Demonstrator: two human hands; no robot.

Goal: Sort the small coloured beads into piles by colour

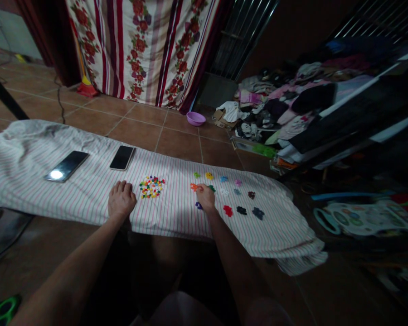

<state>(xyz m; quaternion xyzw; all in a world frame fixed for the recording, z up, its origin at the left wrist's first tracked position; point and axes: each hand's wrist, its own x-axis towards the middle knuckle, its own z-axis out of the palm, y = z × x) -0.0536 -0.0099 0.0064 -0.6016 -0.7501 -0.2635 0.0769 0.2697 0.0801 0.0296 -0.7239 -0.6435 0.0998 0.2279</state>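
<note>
My left hand (121,199) rests on the striped cloth, palm down, with its fingers lying loosely on it and nothing held. Just right of it lies a ring-like heap of small mixed-colour pieces (151,187). My right hand (206,197) is pinched over the small orange pile (193,186); whatever may be between its fingertips is too small to make out. Around that hand are little piles sorted by colour: green (212,188), purple (199,206), yellow (208,175), blue (223,179), red (227,210), black (241,210) and several others.
A phone with a bright reflection (66,166) and a second phone (122,157) lie on the cloth (177,217) at left. Beyond its far edge, a purple basin (196,118) stands on the tiled floor. Heaped clothes (275,104) fill the right background.
</note>
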